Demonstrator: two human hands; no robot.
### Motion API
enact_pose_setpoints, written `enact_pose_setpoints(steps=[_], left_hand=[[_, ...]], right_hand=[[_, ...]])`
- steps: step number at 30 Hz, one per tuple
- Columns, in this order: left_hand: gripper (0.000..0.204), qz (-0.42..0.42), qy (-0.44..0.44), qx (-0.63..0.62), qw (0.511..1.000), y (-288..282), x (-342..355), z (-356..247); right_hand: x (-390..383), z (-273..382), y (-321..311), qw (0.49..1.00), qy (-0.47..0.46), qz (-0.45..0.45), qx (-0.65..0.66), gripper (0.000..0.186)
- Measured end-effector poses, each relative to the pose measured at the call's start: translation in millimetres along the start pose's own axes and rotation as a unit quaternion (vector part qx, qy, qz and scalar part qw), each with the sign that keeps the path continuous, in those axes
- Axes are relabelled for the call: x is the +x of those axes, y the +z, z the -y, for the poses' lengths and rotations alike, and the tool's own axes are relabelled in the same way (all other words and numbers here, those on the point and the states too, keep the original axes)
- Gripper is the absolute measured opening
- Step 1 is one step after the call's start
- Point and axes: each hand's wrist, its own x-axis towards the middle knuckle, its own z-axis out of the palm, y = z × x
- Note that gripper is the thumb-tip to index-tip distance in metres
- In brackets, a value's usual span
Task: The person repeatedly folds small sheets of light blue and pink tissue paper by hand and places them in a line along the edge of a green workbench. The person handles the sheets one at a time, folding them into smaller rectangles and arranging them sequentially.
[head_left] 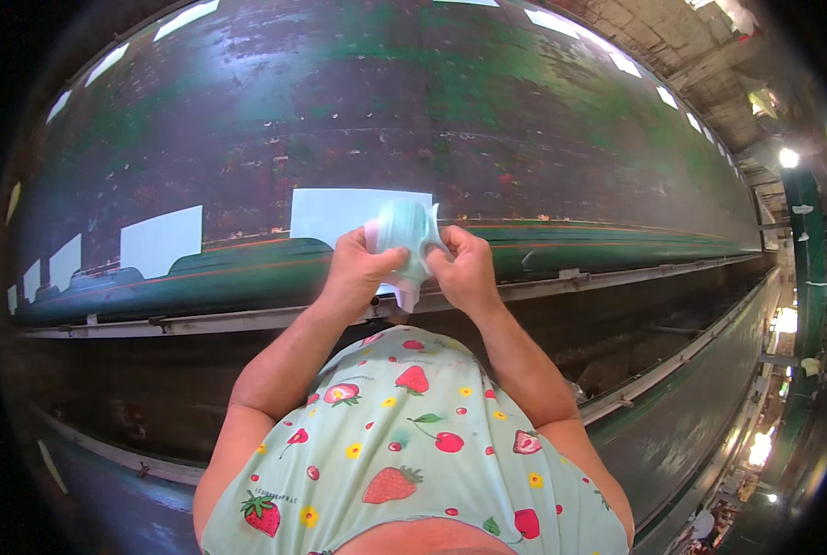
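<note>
My left hand (362, 261) and my right hand (462, 264) are close together in front of me, both gripping a pale mint, pinkish-edged fabric piece (400, 227), slightly blurred. Each thumb lies on the piece, and its lower end hangs between my hands. Behind it a white cut panel (326, 208) with a curved lower corner lies on the long, stained dark-green board (524, 139), partly hidden by the held piece.
More white panels (161, 238) line the board's near edge to the left, others its far edge. A metal rail (580, 276) runs below the near edge. A second green board (672, 379) lies behind me at both sides. A green post (797, 231) and lights stand at right.
</note>
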Motion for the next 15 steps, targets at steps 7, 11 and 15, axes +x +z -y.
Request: enact_pose_setpoints(steps=[7,11,15], left_hand=[[0.057,0.008,0.024,-0.14,0.99,-16,-8,-22],[0.063,0.049,0.081,-0.174,0.98,-5,-7,-30],[0.064,0.091,0.115,-0.195,0.97,35,11,-17]], right_hand=[[20,-20,-17,0.975,0.036,-0.016,0.218,0.015],[35,-39,-76,0.925,0.082,-0.102,0.357,0.02],[50,-53,-175,0.886,-0.03,-0.182,0.426,0.026]])
